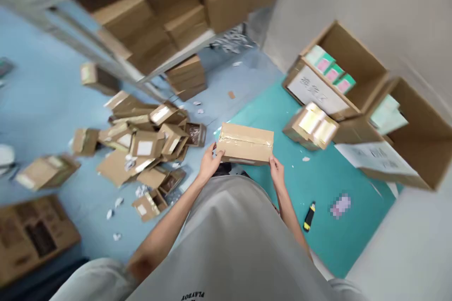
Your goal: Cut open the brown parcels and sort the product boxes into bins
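A brown cardboard box (246, 143), its top seam covered with clear tape, is held level in front of my body. My left hand (210, 161) grips its left end, the thumb near the lower corner. At the right end, my right hand (277, 170) pinches the lower corner. The box's underside is hidden. To the right of it, two taped small cartons (311, 124) sit side by side on the green mat (257, 106). A black and yellow box cutter (309, 217) lies on the mat beyond my right forearm.
Two large open cartons (318, 96) with paper labels stand at the right, holding green-and-white boxes. On the left, a heap of opened small boxes (144, 143) and paper scraps covers the blue floor. A metal shelf (183, 56) loaded with cartons rises behind. A pixelated patch is on the mat.
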`<state>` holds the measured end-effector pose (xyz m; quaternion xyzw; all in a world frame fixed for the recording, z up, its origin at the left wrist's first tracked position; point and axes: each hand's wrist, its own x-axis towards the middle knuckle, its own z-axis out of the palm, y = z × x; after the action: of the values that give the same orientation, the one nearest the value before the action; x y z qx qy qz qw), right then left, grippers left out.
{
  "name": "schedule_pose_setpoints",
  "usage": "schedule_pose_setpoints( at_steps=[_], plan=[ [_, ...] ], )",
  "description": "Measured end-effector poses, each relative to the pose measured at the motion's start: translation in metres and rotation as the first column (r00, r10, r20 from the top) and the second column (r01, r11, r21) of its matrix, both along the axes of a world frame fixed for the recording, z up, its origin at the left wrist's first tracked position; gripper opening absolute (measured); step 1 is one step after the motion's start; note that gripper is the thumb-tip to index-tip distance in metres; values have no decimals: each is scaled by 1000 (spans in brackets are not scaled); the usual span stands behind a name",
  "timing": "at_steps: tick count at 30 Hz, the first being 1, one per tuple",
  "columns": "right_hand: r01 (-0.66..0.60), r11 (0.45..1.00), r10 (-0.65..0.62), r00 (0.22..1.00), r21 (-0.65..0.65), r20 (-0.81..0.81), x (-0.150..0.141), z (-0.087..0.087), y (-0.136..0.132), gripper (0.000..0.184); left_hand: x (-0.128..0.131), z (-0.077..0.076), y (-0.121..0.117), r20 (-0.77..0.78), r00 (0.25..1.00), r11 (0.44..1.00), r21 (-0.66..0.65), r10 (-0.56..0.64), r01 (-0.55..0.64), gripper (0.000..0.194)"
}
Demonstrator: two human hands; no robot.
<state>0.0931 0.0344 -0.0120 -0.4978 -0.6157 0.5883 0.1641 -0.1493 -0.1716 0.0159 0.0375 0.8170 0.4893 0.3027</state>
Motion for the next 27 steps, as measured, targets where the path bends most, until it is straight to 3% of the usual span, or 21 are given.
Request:
schedule_pose_setpoints(
  at_steps=[4, 7, 11, 13, 15, 18, 21, 24, 27],
  plan=[
    [-308, 951, 307, 951, -23, -45, -67, -4, 1, 81, 9, 16, -66, -77, 960, 962, -23, 269, -271, 57],
    [-471, 881, 465, 879, -42, -104, -112, 0, -14, 81, 36, 28, -104, -158, 878, 886, -37, 452, -462, 47],
    [-653, 757, 641, 752, -36, -154, -153, 10, -43, 82, 78, 40, -136, -231, 757, 769, -53, 611, -637, 48],
    [-706, 708, 694, 702, -24, -160, -163, 15, -55, 81, 92, 45, -144, -236, 731, 739, -71, 640, -670, 51],
    [-721, 693, 711, 686, -13, -154, -167, 20, -61, 79, 97, 50, -149, -244, 725, 729, -92, 644, -678, 52],
    [-679, 734, 671, 726, -2, -154, -160, 27, -58, 79, 86, 56, -145, -261, 757, 763, -100, 600, -639, 50],
    [-570, 822, 565, 812, 7, -148, -140, 33, -38, 77, 60, 61, -125, -262, 833, 847, -90, 487, -523, 47],
    [-398, 917, 398, 910, 27, -117, -107, 38, -14, 77, 30, 60, -89, -261, 920, 942, -87, 293, -325, 46],
    [-184, 980, 189, 980, 70, -68, -64, 39, 0, 79, 6, 53, -42, -235, 970, 994, -68, 63, -80, 46]
  ],
)
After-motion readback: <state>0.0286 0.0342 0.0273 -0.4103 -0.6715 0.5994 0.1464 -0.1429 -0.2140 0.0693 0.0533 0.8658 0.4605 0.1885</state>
